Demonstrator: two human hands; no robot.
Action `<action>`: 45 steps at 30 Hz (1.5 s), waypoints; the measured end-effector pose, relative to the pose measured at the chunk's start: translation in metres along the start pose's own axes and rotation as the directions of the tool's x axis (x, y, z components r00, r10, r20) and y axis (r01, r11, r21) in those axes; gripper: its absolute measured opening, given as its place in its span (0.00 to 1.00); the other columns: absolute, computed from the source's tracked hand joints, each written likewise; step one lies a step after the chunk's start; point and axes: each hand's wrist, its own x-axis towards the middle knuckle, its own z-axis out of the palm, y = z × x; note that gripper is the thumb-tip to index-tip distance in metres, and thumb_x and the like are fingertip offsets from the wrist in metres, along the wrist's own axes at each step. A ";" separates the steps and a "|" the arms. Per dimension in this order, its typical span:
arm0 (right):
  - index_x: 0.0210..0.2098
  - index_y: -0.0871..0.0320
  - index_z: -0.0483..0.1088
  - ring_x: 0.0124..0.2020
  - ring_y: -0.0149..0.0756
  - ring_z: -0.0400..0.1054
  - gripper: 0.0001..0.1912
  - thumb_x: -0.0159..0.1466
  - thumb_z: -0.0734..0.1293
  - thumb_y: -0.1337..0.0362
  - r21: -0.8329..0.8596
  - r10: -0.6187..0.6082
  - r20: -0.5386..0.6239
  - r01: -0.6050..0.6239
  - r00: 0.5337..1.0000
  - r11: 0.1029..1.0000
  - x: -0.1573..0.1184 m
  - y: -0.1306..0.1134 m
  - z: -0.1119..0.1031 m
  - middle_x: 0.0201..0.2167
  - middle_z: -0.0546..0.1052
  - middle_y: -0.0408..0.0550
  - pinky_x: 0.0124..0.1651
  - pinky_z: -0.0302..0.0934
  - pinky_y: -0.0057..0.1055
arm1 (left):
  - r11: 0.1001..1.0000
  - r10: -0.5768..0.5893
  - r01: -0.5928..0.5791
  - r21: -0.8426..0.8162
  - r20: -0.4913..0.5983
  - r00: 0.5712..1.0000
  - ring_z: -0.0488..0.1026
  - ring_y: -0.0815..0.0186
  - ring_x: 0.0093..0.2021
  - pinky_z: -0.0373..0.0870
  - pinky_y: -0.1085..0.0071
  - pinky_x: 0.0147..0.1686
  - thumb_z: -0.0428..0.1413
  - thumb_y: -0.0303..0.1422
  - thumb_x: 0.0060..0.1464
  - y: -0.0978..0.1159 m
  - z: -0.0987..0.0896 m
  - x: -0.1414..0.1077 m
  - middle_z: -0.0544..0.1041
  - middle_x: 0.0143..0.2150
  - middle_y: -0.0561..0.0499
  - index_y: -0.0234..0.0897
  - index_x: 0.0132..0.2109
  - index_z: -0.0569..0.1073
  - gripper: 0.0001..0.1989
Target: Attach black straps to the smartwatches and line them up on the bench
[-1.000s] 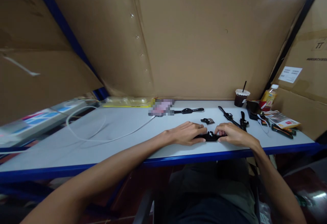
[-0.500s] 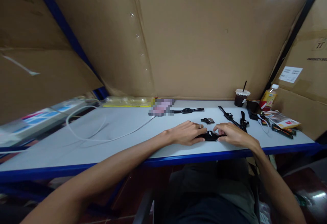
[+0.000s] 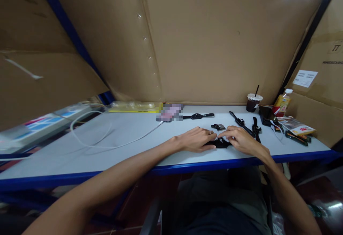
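Note:
A black spokeshave body lies near the front edge of the table, its middle showing between my hands. My left hand, with a ring on one finger, is closed around its left handle. Over the right end hovers my right hand, index finger stretched to the upper edge of the body's middle and thumb apart from it. I see nothing held in that hand; whether the fingertip touches the metal I cannot tell. Just behind lie a small black plate and a grey blade.
More black spokeshaves lie behind and to the right. A blurred-out phone with a white cable rests left. An iced drink cup, a bottle and a packet stand or lie at right.
My right hand has left the right handle area and shifted slightly left and up, its index finger now stretched toward the spokeshave's middle. The left hand stays put.

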 end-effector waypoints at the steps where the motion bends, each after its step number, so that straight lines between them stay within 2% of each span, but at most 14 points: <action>1: 0.52 0.50 0.79 0.39 0.36 0.67 0.26 0.64 0.59 0.78 0.002 -0.006 0.002 0.006 1.000 1.000 0.000 0.001 0.000 0.37 0.74 0.48 0.46 0.60 0.33 | 1.000 0.005 -0.005 0.002 -0.007 1.000 0.70 0.64 0.28 0.57 0.66 0.26 0.43 0.47 0.71 0.000 0.000 0.000 0.77 0.36 0.45 0.34 0.48 0.71 0.22; 6: 0.51 0.52 0.79 0.38 0.36 0.68 0.24 0.64 0.60 0.77 -0.035 0.035 -0.024 -0.036 0.999 0.999 -0.001 0.001 0.000 0.38 0.76 0.48 0.46 0.60 0.33 | 1.000 0.008 -0.008 0.021 -0.021 1.000 0.67 0.66 0.25 0.53 0.67 0.24 0.43 0.47 0.71 0.002 -0.002 0.000 0.75 0.34 0.48 0.35 0.44 0.71 0.21; 9: 0.46 0.54 0.80 0.39 0.37 0.70 0.20 0.64 0.61 0.76 -0.061 0.069 -0.034 -0.071 0.997 0.996 -0.001 0.000 -0.001 0.39 0.77 0.50 0.46 0.61 0.33 | 0.999 0.010 -0.010 0.034 -0.021 1.000 0.65 0.67 0.25 0.50 0.66 0.24 0.43 0.46 0.71 0.002 -0.003 0.000 0.74 0.34 0.48 0.35 0.43 0.70 0.20; 13: 0.41 0.56 0.81 0.39 0.37 0.71 0.17 0.63 0.62 0.76 -0.069 0.051 -0.008 -0.052 0.999 0.996 -0.001 0.000 -0.001 0.38 0.79 0.50 0.46 0.62 0.33 | 1.000 0.016 -0.015 0.027 -0.018 1.000 0.65 0.67 0.25 0.49 0.66 0.24 0.44 0.46 0.71 0.001 -0.001 0.000 0.74 0.34 0.48 0.36 0.43 0.70 0.20; 19: 0.44 0.53 0.82 0.43 0.39 0.73 0.20 0.63 0.62 0.76 -0.003 -0.022 -0.003 0.022 1.000 1.000 0.000 0.002 0.007 0.38 0.81 0.49 0.50 0.63 0.35 | 1.000 0.009 -0.009 0.021 -0.003 1.000 0.66 0.67 0.26 0.49 0.66 0.25 0.43 0.48 0.71 0.000 0.000 0.000 0.75 0.34 0.48 0.36 0.45 0.70 0.21; 24: 0.49 0.50 0.81 0.43 0.39 0.72 0.23 0.63 0.61 0.75 -0.040 0.000 -0.022 -0.001 1.000 0.999 0.000 0.003 0.009 0.40 0.80 0.49 0.48 0.63 0.35 | 1.000 0.008 -0.008 0.024 -0.012 1.000 0.66 0.66 0.26 0.50 0.66 0.25 0.43 0.49 0.71 0.000 0.000 0.000 0.75 0.34 0.47 0.36 0.45 0.71 0.22; 29: 0.43 0.55 0.82 0.40 0.38 0.72 0.19 0.63 0.62 0.75 -0.097 0.054 -0.042 -0.058 0.998 0.994 -0.001 0.004 0.006 0.38 0.80 0.51 0.46 0.62 0.34 | 0.999 0.011 -0.011 0.030 -0.012 1.000 0.66 0.67 0.25 0.49 0.65 0.24 0.43 0.48 0.71 0.000 0.001 0.001 0.75 0.34 0.47 0.36 0.44 0.70 0.21; 32: 0.40 0.55 0.82 0.40 0.38 0.72 0.18 0.62 0.62 0.77 -0.075 0.044 -0.012 -0.045 0.999 0.996 -0.001 0.002 0.004 0.37 0.80 0.50 0.46 0.62 0.33 | 1.000 0.011 -0.011 0.029 -0.014 1.000 0.67 0.66 0.26 0.49 0.66 0.24 0.44 0.48 0.71 0.000 0.001 0.001 0.75 0.35 0.47 0.36 0.44 0.70 0.21; 38: 0.45 0.52 0.82 0.44 0.39 0.73 0.22 0.62 0.62 0.76 -0.027 -0.005 0.002 0.005 1.000 1.000 0.000 -0.003 0.006 0.40 0.82 0.48 0.50 0.64 0.34 | 1.000 0.000 0.000 0.027 -0.001 1.000 0.66 0.66 0.26 0.50 0.66 0.25 0.45 0.48 0.71 0.001 -0.001 0.001 0.75 0.34 0.48 0.36 0.46 0.71 0.20; 45: 0.50 0.50 0.80 0.45 0.41 0.74 0.23 0.64 0.61 0.74 -0.088 0.046 -0.049 -0.050 0.998 0.995 -0.001 -0.003 0.007 0.42 0.81 0.50 0.50 0.65 0.37 | 1.000 0.009 -0.009 0.014 -0.010 1.000 0.67 0.66 0.26 0.51 0.66 0.25 0.44 0.49 0.71 0.001 -0.001 0.001 0.75 0.34 0.46 0.35 0.45 0.71 0.22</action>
